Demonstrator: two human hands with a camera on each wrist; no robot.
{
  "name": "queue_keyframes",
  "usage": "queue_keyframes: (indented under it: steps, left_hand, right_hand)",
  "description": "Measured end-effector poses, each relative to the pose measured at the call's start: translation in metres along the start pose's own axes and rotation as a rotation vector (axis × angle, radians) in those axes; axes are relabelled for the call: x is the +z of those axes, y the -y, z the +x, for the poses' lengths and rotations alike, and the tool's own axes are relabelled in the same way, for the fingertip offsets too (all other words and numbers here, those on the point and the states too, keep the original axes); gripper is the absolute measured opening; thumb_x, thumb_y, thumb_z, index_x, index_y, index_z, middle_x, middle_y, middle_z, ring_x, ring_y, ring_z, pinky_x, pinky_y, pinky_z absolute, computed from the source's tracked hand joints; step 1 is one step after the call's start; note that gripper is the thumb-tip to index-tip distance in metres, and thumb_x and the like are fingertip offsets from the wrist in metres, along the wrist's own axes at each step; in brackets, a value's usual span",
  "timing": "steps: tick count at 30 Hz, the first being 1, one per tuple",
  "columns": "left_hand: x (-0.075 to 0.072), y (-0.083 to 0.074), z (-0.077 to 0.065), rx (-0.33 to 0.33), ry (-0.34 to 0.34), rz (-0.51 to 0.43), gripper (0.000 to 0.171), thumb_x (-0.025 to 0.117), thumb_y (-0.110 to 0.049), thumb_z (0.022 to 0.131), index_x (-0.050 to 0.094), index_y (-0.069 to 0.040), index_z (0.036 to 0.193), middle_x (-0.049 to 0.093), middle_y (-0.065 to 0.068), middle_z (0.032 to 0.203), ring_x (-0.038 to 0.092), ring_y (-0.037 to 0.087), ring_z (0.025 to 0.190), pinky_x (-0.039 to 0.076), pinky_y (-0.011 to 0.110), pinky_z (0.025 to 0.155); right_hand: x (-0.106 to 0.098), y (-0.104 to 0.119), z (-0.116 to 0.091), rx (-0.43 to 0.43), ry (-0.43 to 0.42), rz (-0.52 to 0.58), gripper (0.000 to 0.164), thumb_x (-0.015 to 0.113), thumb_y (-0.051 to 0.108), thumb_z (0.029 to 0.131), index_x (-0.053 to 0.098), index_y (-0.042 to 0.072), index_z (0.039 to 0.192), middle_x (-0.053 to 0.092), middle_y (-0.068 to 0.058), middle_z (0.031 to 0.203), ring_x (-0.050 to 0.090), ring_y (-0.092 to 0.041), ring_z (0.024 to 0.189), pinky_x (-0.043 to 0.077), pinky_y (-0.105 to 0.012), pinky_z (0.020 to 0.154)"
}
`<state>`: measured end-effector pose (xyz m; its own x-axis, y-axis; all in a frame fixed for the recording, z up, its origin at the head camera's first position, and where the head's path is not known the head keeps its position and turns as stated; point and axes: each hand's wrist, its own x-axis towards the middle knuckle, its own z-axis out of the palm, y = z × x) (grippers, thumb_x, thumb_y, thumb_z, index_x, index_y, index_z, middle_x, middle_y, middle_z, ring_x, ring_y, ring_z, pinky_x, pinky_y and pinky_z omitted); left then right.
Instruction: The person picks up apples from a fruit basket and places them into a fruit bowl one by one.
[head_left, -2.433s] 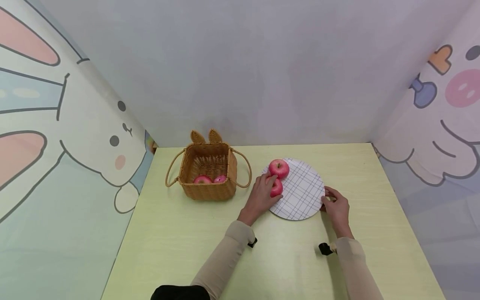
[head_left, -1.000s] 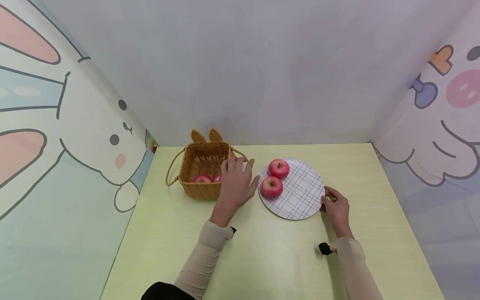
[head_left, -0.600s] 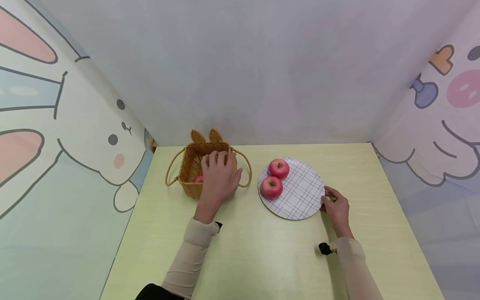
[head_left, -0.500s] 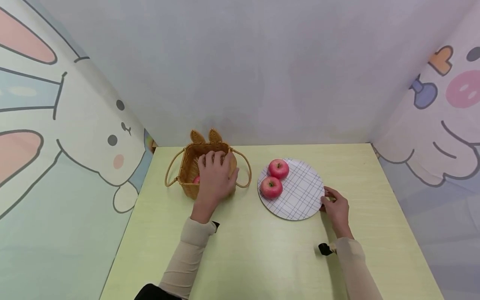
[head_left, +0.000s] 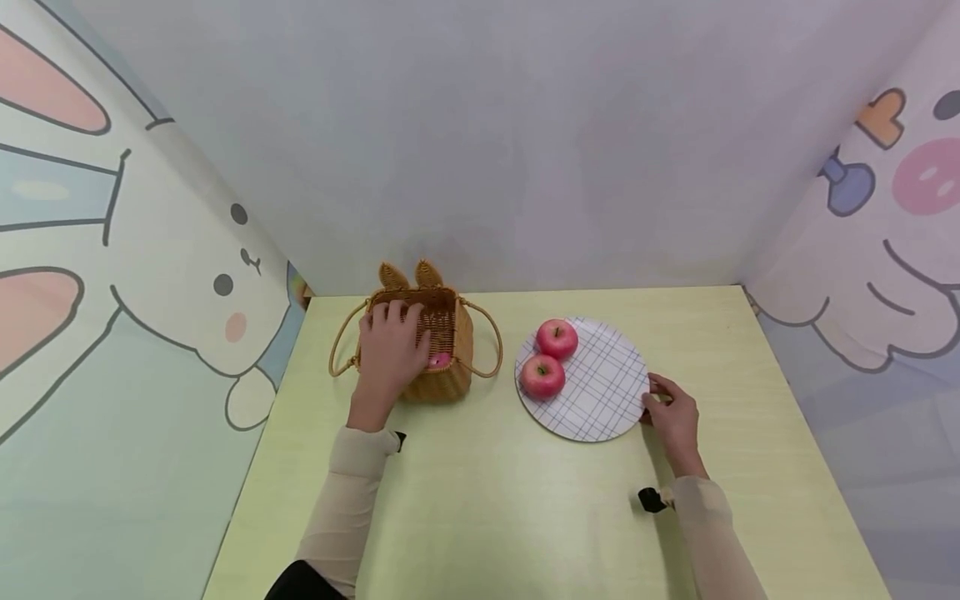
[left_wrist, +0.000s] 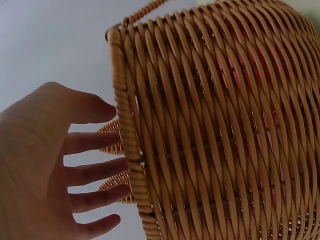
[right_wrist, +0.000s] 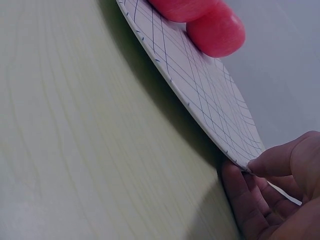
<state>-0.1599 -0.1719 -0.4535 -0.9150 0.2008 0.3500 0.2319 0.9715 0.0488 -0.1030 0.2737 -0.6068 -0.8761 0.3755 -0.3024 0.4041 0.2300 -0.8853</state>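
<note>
My left hand (head_left: 389,350) is over the left side of a wicker basket (head_left: 448,387) with bunny ears. In the left wrist view, its fingers (left_wrist: 95,172) are spread and fairly straight at the basket's rim, with no object seen in them. A pink fruit (head_left: 440,360) shows inside the basket; the hand covers the spot where an apple showed earlier. Red shows through the weave. My right hand (head_left: 675,421) pinches the edge of a round checkered plate (head_left: 600,383), thumb above and fingers below. Two red apples (head_left: 557,339) sit on the plate's left part.
The basket's two loop handles (head_left: 495,333) stick out to the sides. A pale yellow table (head_left: 517,517) lies under everything, backed by a plain wall (head_left: 525,167). Cartoon-printed curtains (head_left: 180,250) flank both sides.
My left hand let go of an apple on the plate, moved left to the basket and then across to its left side. The right hand stays at the plate's edge.
</note>
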Motion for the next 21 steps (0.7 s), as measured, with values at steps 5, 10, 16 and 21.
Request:
queue_keyframes:
  steps: [5, 10, 16, 21]
  left_hand:
    - [0.002, 0.011, 0.003, -0.025, 0.124, -0.025, 0.042, 0.066, -0.028, 0.099, 0.062, -0.009, 0.136, 0.061, 0.021, 0.133, 0.055, 0.047, 0.125, 0.048, 0.066, 0.100]
    - [0.002, 0.016, 0.007, -0.030, 0.249, -0.017, 0.046, 0.066, -0.030, 0.101, 0.062, -0.006, 0.140, 0.064, 0.023, 0.135, 0.060, 0.046, 0.122, 0.055, 0.062, 0.091]
    - [0.004, 0.019, 0.008, -0.077, 0.444, -0.003, 0.055, 0.065, -0.029, 0.101, 0.055, -0.005, 0.149, 0.056, 0.027, 0.146, 0.054, 0.050, 0.133, 0.052, 0.065, 0.099]
    - [0.010, 0.022, 0.013, -0.112, 0.547, -0.038, 0.059, 0.064, -0.028, 0.100, 0.050, -0.005, 0.153, 0.051, 0.029, 0.152, 0.048, 0.051, 0.141, 0.050, 0.067, 0.102]
  right_hand:
    - [0.001, -0.002, 0.001, -0.006, -0.006, -0.014, 0.051, 0.059, 0.006, 0.102, 0.054, 0.010, 0.152, 0.059, -0.017, 0.137, 0.064, -0.005, 0.079, 0.060, -0.021, 0.066]
    - [0.002, -0.002, 0.004, -0.030, -0.018, -0.019, 0.050, 0.059, 0.006, 0.101, 0.054, 0.008, 0.152, 0.059, -0.018, 0.136, 0.063, -0.005, 0.080, 0.061, -0.022, 0.066]
    - [0.002, -0.004, 0.000, -0.012, -0.011, -0.006, 0.050, 0.060, 0.006, 0.101, 0.054, 0.008, 0.151, 0.059, -0.018, 0.136, 0.064, -0.005, 0.078, 0.061, -0.023, 0.066]
    - [0.001, -0.003, 0.000, -0.014, -0.011, 0.008, 0.050, 0.060, 0.004, 0.101, 0.055, 0.007, 0.150, 0.059, -0.020, 0.136, 0.065, -0.005, 0.078, 0.061, -0.023, 0.065]
